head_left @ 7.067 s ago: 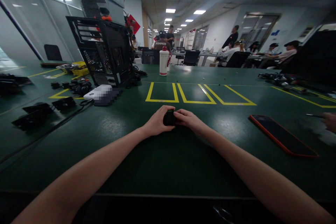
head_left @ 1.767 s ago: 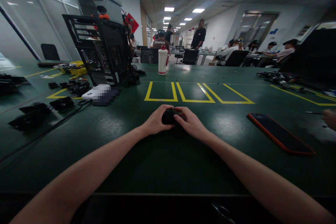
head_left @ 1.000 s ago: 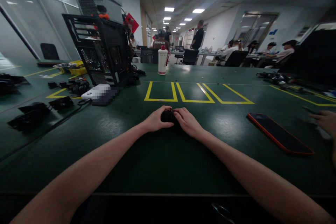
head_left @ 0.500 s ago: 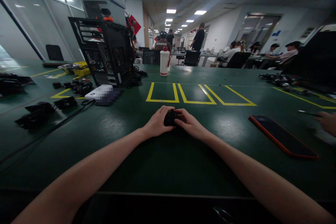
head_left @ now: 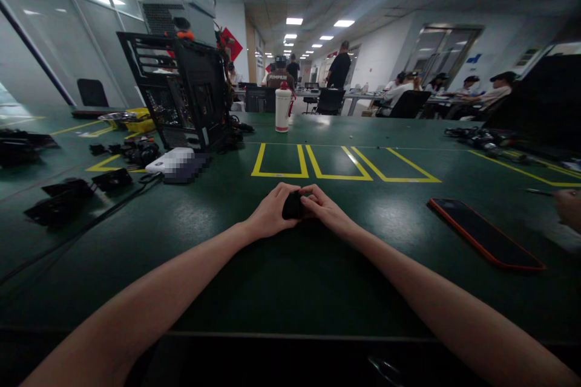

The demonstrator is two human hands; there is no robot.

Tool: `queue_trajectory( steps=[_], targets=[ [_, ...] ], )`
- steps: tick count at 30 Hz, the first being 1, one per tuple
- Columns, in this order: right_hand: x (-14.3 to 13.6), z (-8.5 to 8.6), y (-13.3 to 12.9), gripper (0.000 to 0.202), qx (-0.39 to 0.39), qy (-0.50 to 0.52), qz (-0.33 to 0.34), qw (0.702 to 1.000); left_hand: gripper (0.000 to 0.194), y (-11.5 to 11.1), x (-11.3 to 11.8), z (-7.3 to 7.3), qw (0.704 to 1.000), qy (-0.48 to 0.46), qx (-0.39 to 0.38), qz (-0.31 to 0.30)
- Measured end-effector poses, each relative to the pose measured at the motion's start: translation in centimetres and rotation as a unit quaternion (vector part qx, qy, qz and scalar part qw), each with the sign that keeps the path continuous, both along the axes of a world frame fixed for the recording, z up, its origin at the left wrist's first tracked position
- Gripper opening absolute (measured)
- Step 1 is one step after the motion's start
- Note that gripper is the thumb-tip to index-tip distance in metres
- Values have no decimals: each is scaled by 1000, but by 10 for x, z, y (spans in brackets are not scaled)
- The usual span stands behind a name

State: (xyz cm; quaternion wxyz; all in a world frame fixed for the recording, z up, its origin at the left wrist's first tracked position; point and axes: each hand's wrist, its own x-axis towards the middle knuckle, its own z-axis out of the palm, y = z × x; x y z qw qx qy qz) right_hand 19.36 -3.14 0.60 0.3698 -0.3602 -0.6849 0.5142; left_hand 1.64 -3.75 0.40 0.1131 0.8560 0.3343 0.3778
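Observation:
Between my two hands, just above the green table, is a small dark rounded object. My left hand is wrapped round its left side, thumb below and fingers over the top. The fingers of my right hand are bent together against its right edge. What the object is cannot be made out. Beyond the hands, yellow tape outlines mark the table.
An orange-edged phone lies on the right, with another person's hand at the far right edge. An open computer case, a white device and black parts occupy the left. A white bottle stands behind the tape.
My right fingers have shifted slightly on the dark object, the thumb lifting and drawing in. My left hand keeps its hold. The other person's hand at the right has moved a little.

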Motion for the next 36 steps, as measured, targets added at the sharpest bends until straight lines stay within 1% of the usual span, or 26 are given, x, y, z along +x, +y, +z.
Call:
queue_trajectory(
  steps=[4, 6, 9, 11, 13, 16, 19, 22, 24, 26, 28, 30, 33, 36],
  targets=[
    [7, 4, -1, 33, 4, -4, 45, 999, 60, 0, -1, 0, 1000, 8, -1, 3],
    [9, 5, 0, 35, 16, -3, 49, 999, 60, -1, -1, 0, 1000, 11, -2, 4],
    [6, 3, 3, 24, 7, -20, 14, 1000, 61, -1, -1, 0, 1000, 15, -4, 6],
    [2, 1, 5, 24, -14, -30, -17, 999, 61, 0, -1, 0, 1000, 18, -2, 6],
    [-1, 0, 5, 25, -27, -19, -27, 999, 61, 0, -1, -1, 1000, 18, 1, 6],
    [-2, 0, 4, 29, -11, -19, -22, 1000, 61, 1, 0, -1, 1000, 16, 5, 0],
    [2, 0, 4, 31, 23, -68, -25, 997, 60, 1, 0, 0, 1000, 13, 6, -2],
    [7, 1, 4, 33, 44, -110, -6, 993, 60, 0, -1, 0, 1000, 18, -1, 6],
    [10, 3, 4, 34, 37, -120, 22, 992, 61, 0, -1, 0, 1000, 23, -3, 9],
    [10, 4, 5, 35, 24, -130, 35, 991, 61, 1, -1, 0, 1000, 25, 1, 8],
    [9, 4, 8, 38, 10, -150, 14, 989, 60, 1, -1, -1, 1000, 23, 7, 4],
    [7, 3, 10, 48, 13, -180, -31, 983, 60, 1, -1, -1, 1000, 21, 11, 0],
    [6, -1, 10, 52, 60, -212, -85, 972, 59, 2, -1, -2, 1000, 21, 10, 1],
    [6, -4, 8, 49, 93, -201, -96, 971, 59, 1, -1, -1, 1000, 19, 8, 3]
  ],
)
